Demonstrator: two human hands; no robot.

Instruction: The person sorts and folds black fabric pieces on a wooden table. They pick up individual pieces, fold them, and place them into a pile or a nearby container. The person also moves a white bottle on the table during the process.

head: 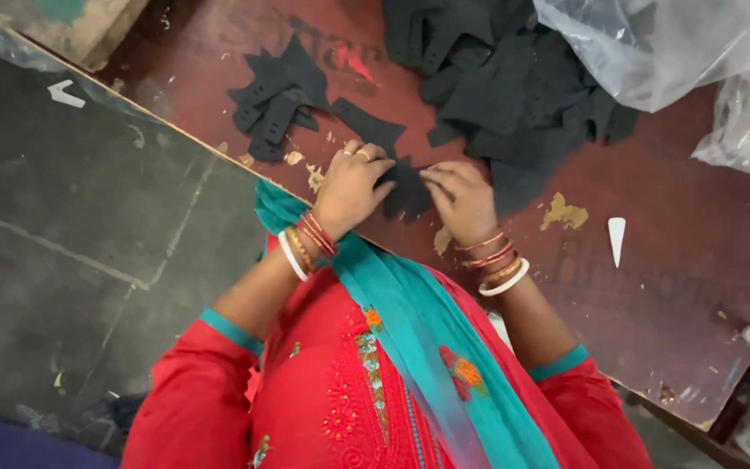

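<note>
My left hand [351, 184] and my right hand [462, 200] meet over a small black fabric piece [405, 193] that lies on the worn red-brown table [653, 287]. Both hands pinch its edges, with the fingers curled onto it. Rings are on the left hand's fingers, and both wrists carry red, gold and white bangles. Just beyond my right hand spreads a large heap of black cut pieces [514, 87]. A smaller stack of black cut pieces [275, 97] lies beyond my left hand.
Clear plastic bags [679, 52] sit at the table's far right. A white pointed sliver [616, 236] lies right of my right hand. The table's edge runs diagonally, with grey concrete floor [71, 226] to the left. A teal scarf [410, 321] hangs over my red garment.
</note>
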